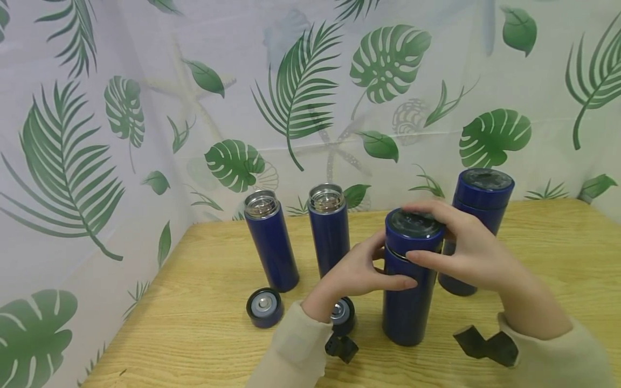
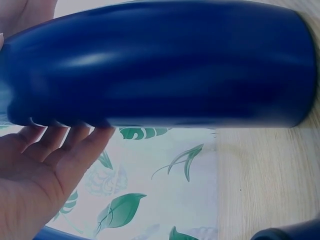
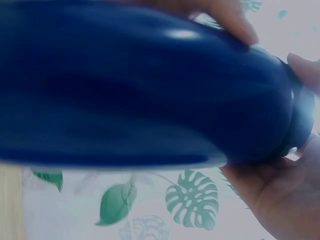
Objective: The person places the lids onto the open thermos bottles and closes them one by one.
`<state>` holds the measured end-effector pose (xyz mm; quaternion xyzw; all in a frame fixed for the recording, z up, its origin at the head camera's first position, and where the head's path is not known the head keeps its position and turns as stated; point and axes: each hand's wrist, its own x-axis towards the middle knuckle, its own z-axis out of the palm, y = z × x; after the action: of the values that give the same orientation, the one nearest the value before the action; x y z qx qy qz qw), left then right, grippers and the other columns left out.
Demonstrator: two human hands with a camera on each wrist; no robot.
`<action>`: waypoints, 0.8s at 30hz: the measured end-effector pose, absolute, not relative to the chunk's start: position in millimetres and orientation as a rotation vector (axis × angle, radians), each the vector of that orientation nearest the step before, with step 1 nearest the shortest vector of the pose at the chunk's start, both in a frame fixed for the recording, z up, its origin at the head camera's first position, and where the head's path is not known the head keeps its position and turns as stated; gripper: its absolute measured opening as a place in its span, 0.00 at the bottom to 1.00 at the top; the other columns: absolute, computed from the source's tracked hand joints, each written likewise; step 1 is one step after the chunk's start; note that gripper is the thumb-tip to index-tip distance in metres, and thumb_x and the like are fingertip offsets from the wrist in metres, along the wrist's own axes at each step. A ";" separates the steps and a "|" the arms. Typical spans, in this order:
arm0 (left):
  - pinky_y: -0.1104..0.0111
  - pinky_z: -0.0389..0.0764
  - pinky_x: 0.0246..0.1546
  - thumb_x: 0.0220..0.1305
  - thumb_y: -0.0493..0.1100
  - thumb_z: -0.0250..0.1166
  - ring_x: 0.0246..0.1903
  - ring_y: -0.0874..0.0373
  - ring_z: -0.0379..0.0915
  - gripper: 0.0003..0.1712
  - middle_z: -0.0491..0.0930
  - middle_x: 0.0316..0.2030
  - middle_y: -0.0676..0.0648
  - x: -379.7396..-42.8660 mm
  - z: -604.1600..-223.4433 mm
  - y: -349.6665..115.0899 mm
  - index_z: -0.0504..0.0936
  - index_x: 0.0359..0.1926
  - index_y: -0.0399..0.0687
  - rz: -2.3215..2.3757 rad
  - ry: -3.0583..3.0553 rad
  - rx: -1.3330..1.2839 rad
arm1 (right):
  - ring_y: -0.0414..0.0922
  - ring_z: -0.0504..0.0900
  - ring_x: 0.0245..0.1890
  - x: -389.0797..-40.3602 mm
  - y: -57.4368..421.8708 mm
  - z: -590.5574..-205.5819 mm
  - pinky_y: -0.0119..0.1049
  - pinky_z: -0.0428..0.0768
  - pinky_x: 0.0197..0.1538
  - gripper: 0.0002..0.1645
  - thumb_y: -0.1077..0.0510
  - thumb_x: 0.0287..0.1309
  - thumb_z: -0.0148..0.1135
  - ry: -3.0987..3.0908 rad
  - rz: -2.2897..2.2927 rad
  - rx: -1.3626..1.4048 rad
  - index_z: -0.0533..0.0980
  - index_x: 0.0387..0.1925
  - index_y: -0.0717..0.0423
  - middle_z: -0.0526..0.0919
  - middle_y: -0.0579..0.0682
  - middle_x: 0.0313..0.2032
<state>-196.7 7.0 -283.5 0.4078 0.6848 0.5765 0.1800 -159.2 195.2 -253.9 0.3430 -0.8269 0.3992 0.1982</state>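
A dark blue thermos bottle stands upright on the table between the two hands. My left hand holds its upper body, thumb across the front and fingers round the side; the left wrist view shows the fingertips against the bottle's wall. My right hand grips the blue lid with its dark glossy top, thumb at the front by the seam and fingers over the far edge. A thin bright line shows between lid and body. In the right wrist view the bottle fills much of the picture.
Two open blue bottles with steel necks stand at the back left. In front lie two upturned lids, one partly behind the left wrist. Another lidded bottle stands behind the right hand. A leaf-patterned cloth hangs behind the wooden table.
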 end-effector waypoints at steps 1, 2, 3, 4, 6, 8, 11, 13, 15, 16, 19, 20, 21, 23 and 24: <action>0.70 0.74 0.40 0.52 0.30 0.63 0.45 0.64 0.67 0.37 0.67 0.51 0.52 -196.2 -283.1 6.9 0.59 0.62 0.46 1.630 1.933 1.148 | 0.37 0.75 0.38 -159.8 196.4 -254.2 0.26 0.74 0.35 0.37 0.70 0.41 0.67 -2.307 1.169 0.989 0.65 0.56 0.60 0.71 0.50 0.47; 0.70 0.74 0.40 0.52 0.29 0.63 0.45 0.64 0.68 0.37 0.67 0.51 0.52 -196.0 -282.7 6.8 0.60 0.62 0.45 1.629 1.933 1.143 | 0.37 0.75 0.38 -160.5 197.6 -254.8 0.27 0.75 0.35 0.37 0.71 0.41 0.66 -2.301 1.226 1.016 0.64 0.57 0.61 0.70 0.50 0.48; 0.70 0.74 0.40 0.52 0.29 0.63 0.45 0.64 0.68 0.37 0.67 0.51 0.52 -195.8 -282.3 6.8 0.60 0.62 0.45 1.629 1.930 1.140 | 0.38 0.76 0.39 -161.4 198.7 -255.4 0.28 0.75 0.35 0.37 0.72 0.42 0.64 -2.294 1.278 1.039 0.63 0.57 0.61 0.70 0.50 0.48; 0.70 0.74 0.40 0.52 0.29 0.63 0.45 0.64 0.68 0.37 0.67 0.51 0.52 -195.8 -282.1 6.9 0.60 0.62 0.45 1.630 1.927 1.138 | 0.38 0.76 0.39 -162.2 199.6 -256.2 0.28 0.75 0.35 0.38 0.73 0.43 0.63 -2.281 1.330 1.061 0.62 0.58 0.61 0.70 0.49 0.49; 0.70 0.74 0.40 0.52 0.29 0.62 0.46 0.64 0.67 0.37 0.68 0.51 0.52 -196.0 -282.5 7.3 0.59 0.63 0.45 1.630 1.918 1.136 | 0.39 0.76 0.42 -164.5 201.2 -257.9 0.30 0.76 0.37 0.38 0.76 0.44 0.60 -2.241 1.456 1.113 0.61 0.59 0.62 0.69 0.48 0.50; 0.70 0.74 0.41 0.52 0.29 0.62 0.47 0.64 0.67 0.38 0.67 0.52 0.52 -197.6 -284.1 8.2 0.58 0.63 0.46 1.632 1.906 1.137 | 0.40 0.75 0.45 -166.5 202.4 -259.3 0.32 0.77 0.37 0.38 0.79 0.44 0.57 -2.189 1.567 1.171 0.60 0.60 0.62 0.69 0.48 0.51; 0.70 0.74 0.41 0.52 0.29 0.62 0.48 0.64 0.67 0.39 0.68 0.52 0.53 -202.1 -289.8 9.8 0.58 0.64 0.49 1.633 1.895 1.140 | 0.42 0.74 0.46 -167.8 203.4 -260.0 0.35 0.78 0.37 0.39 0.81 0.45 0.54 -2.130 1.682 1.231 0.59 0.60 0.62 0.68 0.49 0.53; 0.70 0.73 0.41 0.52 0.30 0.63 0.48 0.64 0.67 0.39 0.67 0.52 0.54 -206.3 -294.8 11.0 0.58 0.64 0.52 1.631 1.893 1.145 | 0.42 0.74 0.46 -167.9 203.2 -259.9 0.35 0.77 0.38 0.39 0.81 0.45 0.54 -2.126 1.695 1.231 0.59 0.60 0.61 0.68 0.50 0.53; 0.70 0.73 0.42 0.52 0.31 0.63 0.49 0.64 0.66 0.39 0.67 0.52 0.55 -210.2 -299.7 11.9 0.58 0.63 0.54 1.632 1.891 1.158 | 0.41 0.74 0.46 -167.4 202.7 -259.7 0.33 0.77 0.38 0.39 0.80 0.45 0.55 -2.150 1.662 1.198 0.59 0.60 0.59 0.68 0.49 0.52; 0.70 0.73 0.42 0.52 0.31 0.63 0.49 0.64 0.66 0.39 0.67 0.52 0.56 -211.9 -301.9 12.2 0.59 0.63 0.56 1.635 1.886 1.165 | 0.41 0.74 0.45 -167.0 202.2 -259.6 0.33 0.77 0.38 0.39 0.79 0.44 0.56 -2.170 1.634 1.170 0.60 0.60 0.58 0.68 0.48 0.52; 0.69 0.73 0.42 0.52 0.32 0.64 0.49 0.64 0.67 0.39 0.67 0.52 0.57 -214.2 -304.9 12.3 0.59 0.63 0.57 1.641 1.875 1.185 | 0.40 0.75 0.42 -165.6 200.7 -259.0 0.32 0.77 0.36 0.40 0.76 0.43 0.61 -2.252 1.519 1.050 0.61 0.59 0.54 0.70 0.47 0.49; 0.69 0.73 0.42 0.52 0.32 0.64 0.48 0.64 0.67 0.39 0.67 0.52 0.57 -214.5 -305.2 12.1 0.59 0.63 0.56 1.645 1.872 1.191 | 0.39 0.76 0.41 -164.8 200.0 -258.7 0.32 0.77 0.35 0.40 0.75 0.42 0.62 -2.285 1.481 1.001 0.62 0.58 0.52 0.70 0.47 0.48; 0.69 0.73 0.42 0.52 0.32 0.64 0.48 0.64 0.67 0.39 0.67 0.52 0.57 -214.6 -305.3 12.0 0.59 0.63 0.57 1.646 1.871 1.195 | 0.38 0.76 0.40 -164.2 199.3 -258.3 0.32 0.77 0.35 0.39 0.73 0.42 0.64 -2.314 1.452 0.956 0.62 0.58 0.52 0.71 0.48 0.47; 0.69 0.73 0.42 0.52 0.32 0.64 0.48 0.64 0.67 0.39 0.67 0.52 0.57 -214.5 -305.1 11.8 0.59 0.63 0.57 1.644 1.876 1.204 | 0.38 0.76 0.38 -163.1 197.4 -257.3 0.32 0.77 0.33 0.39 0.70 0.41 0.66 -2.362 1.402 0.876 0.63 0.57 0.53 0.71 0.51 0.46; 0.69 0.73 0.42 0.52 0.32 0.64 0.48 0.64 0.67 0.39 0.67 0.52 0.58 -214.4 -305.0 11.7 0.59 0.63 0.57 1.642 1.879 1.208 | 0.37 0.76 0.39 -162.6 196.5 -256.8 0.31 0.76 0.34 0.38 0.69 0.40 0.68 -2.384 1.377 0.841 0.63 0.56 0.53 0.71 0.52 0.47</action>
<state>-214.4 11.7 -305.0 0.4283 0.6663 0.5823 0.1833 -162.6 196.5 -256.8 0.2895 -0.8210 0.4742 0.1313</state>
